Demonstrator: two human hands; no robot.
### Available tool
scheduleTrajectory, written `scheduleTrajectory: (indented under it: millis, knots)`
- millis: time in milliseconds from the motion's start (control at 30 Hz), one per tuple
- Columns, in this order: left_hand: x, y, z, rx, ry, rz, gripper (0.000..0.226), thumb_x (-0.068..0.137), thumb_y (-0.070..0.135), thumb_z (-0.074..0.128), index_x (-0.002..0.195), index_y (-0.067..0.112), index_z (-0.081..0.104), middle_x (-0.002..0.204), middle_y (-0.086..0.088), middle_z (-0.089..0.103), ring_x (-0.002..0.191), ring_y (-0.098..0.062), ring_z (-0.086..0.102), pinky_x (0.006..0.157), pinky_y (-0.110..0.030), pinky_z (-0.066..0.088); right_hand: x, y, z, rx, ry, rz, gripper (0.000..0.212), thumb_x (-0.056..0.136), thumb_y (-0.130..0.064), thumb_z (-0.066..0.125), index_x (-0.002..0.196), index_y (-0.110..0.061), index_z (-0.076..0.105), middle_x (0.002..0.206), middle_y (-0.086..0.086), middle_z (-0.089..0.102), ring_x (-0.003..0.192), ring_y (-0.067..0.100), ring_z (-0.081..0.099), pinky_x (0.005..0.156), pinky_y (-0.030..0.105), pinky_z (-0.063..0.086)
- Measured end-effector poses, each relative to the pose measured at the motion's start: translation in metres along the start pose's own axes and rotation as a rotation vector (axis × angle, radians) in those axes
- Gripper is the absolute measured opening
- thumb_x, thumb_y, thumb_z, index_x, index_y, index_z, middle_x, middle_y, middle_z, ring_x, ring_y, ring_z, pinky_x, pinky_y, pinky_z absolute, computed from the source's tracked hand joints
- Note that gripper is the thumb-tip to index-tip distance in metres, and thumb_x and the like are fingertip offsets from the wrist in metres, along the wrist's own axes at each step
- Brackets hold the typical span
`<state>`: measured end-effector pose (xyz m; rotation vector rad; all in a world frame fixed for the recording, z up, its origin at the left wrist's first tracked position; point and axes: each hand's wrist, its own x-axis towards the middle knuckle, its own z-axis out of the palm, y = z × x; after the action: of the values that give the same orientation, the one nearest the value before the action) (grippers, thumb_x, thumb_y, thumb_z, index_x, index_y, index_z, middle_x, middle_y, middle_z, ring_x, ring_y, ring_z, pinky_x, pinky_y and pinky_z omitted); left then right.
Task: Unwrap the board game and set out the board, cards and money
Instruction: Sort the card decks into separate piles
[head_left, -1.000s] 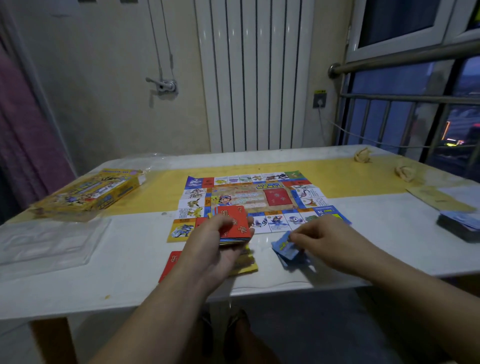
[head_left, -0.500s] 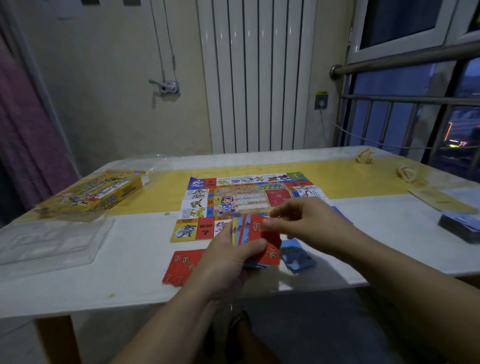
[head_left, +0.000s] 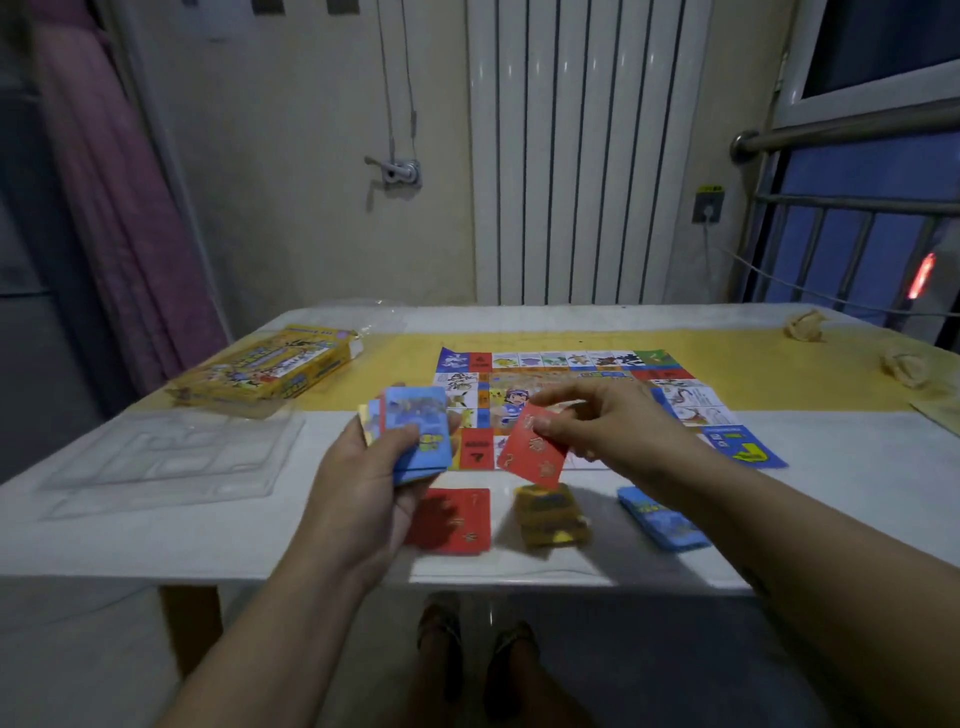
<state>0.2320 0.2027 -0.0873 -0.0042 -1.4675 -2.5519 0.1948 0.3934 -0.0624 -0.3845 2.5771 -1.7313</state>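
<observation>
Step in hand looks like sorting cards by colour. Left hand (head_left: 363, 467): fingers curled round mixed stack (head_left: 415, 436), blue on top. Red pile (head_left: 462, 525) on desk (head_left: 156, 545) beneath. Right hand (head_left: 608, 421): fingers pinch red card (head_left: 535, 454) over board (head_left: 571, 364); next, probably lower onto red pile. Yellow pile (head_left: 553, 517), blue pile (head_left: 662, 519) near front edge; open room rightward.

Board (head_left: 576, 360) on table (head_left: 779, 499); box (head_left: 270, 371) left of it, tray (head_left: 171, 457) before box; three card piles (head_left: 551, 515) before board.
</observation>
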Motion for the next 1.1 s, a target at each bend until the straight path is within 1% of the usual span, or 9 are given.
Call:
scheduleTrajectory:
  millis: [100, 200, 300, 367, 467, 600, 800, 1000, 1100]
  knots:
    - [0.006, 0.014, -0.02, 0.008, -0.01, 0.022, 0.025, 0.093, -0.005, 0.039, 0.103, 0.01, 0.057, 0.076, -0.006, 0.074, 0.071, -0.015, 0.072, 0.058, -0.022, 0.056, 0.01, -0.004, 0.033, -0.122, -0.102, -0.003, 0.017, 0.086, -0.021, 0.067, 0.103, -0.021, 0.065, 0.092, 0.005, 0.069, 0.079, 0.005, 0.064, 0.065, 0.015, 0.05]
    - [0.006, 0.016, -0.031, 0.04, 0.003, 0.021, 0.028, 0.092, -0.005, 0.042, 0.111, 0.01, 0.057, 0.087, -0.011, 0.074, 0.077, -0.018, 0.071, 0.059, -0.021, 0.056, 0.018, -0.001, 0.064, -0.275, -0.129, -0.043, 0.021, 0.086, -0.023, 0.069, 0.106, -0.021, 0.066, 0.095, 0.002, 0.064, 0.08, 0.01, 0.06, 0.064, 0.016, 0.051]
    - [0.005, 0.01, -0.039, 0.07, 0.053, -0.004, 0.032, 0.091, -0.005, 0.047, 0.119, 0.008, 0.056, 0.107, -0.02, 0.068, 0.087, -0.024, 0.068, 0.059, -0.023, 0.057, 0.021, 0.009, 0.079, -0.668, -0.081, -0.106, 0.029, 0.082, -0.04, 0.07, 0.108, -0.03, 0.065, 0.094, -0.008, 0.059, 0.095, 0.014, 0.057, 0.085, 0.035, 0.049]
    - [0.003, 0.005, -0.042, 0.06, 0.054, -0.022, 0.031, 0.09, -0.006, 0.049, 0.115, 0.011, 0.058, 0.106, -0.019, 0.069, 0.085, -0.025, 0.07, 0.063, -0.027, 0.058, 0.02, 0.013, 0.081, -0.824, -0.033, -0.153, 0.034, 0.08, -0.048, 0.069, 0.11, -0.033, 0.064, 0.104, -0.007, 0.056, 0.103, 0.014, 0.051, 0.092, 0.038, 0.042]
    - [0.0, -0.001, -0.038, 0.043, 0.033, -0.047, 0.028, 0.088, -0.007, 0.051, 0.11, 0.01, 0.059, 0.094, -0.015, 0.072, 0.075, -0.021, 0.071, 0.056, -0.028, 0.057, 0.018, 0.005, 0.074, -0.526, 0.086, -0.261, 0.022, 0.088, -0.037, 0.062, 0.108, -0.027, 0.065, 0.1, -0.009, 0.054, 0.095, 0.007, 0.051, 0.087, 0.031, 0.042]
    - [-0.006, -0.009, -0.022, 0.093, -0.025, -0.071, 0.025, 0.087, -0.007, 0.053, 0.102, 0.011, 0.061, 0.08, -0.01, 0.072, 0.065, -0.019, 0.069, 0.05, -0.027, 0.055, 0.012, -0.016, 0.064, -0.071, 0.007, -0.196, 0.019, 0.086, -0.035, 0.065, 0.09, -0.016, 0.065, 0.082, -0.005, 0.065, 0.065, 0.0, 0.056, 0.058, 0.014, 0.042]
    - [-0.011, -0.022, -0.001, 0.182, -0.065, -0.109, 0.03, 0.081, -0.002, 0.065, 0.105, 0.014, 0.058, 0.095, -0.015, 0.07, 0.078, -0.024, 0.068, 0.067, -0.036, 0.055, 0.007, -0.014, 0.034, 0.021, -0.084, -0.084, 0.014, 0.082, -0.011, 0.071, 0.069, -0.014, 0.066, 0.062, -0.002, 0.065, 0.053, 0.001, 0.056, 0.054, 0.02, 0.044]
    - [-0.018, -0.024, 0.02, 0.152, -0.143, -0.185, 0.018, 0.093, 0.011, 0.053, 0.11, 0.011, 0.057, 0.089, -0.012, 0.07, 0.065, -0.015, 0.067, 0.044, -0.021, 0.044, -0.007, -0.006, 0.007, 0.034, -0.007, -0.05, 0.011, 0.084, -0.009, 0.068, 0.076, -0.017, 0.066, 0.068, -0.006, 0.068, 0.056, -0.002, 0.06, 0.054, 0.016, 0.046]
    - [-0.018, -0.027, 0.028, 0.186, -0.169, -0.15, 0.02, 0.09, 0.008, 0.057, 0.11, 0.013, 0.058, 0.092, -0.011, 0.07, 0.067, -0.014, 0.069, 0.044, -0.019, 0.046, -0.014, -0.002, -0.003, 0.044, 0.017, -0.029, 0.007, 0.084, -0.013, 0.068, 0.083, -0.02, 0.067, 0.076, -0.005, 0.07, 0.065, 0.003, 0.062, 0.057, 0.018, 0.046]
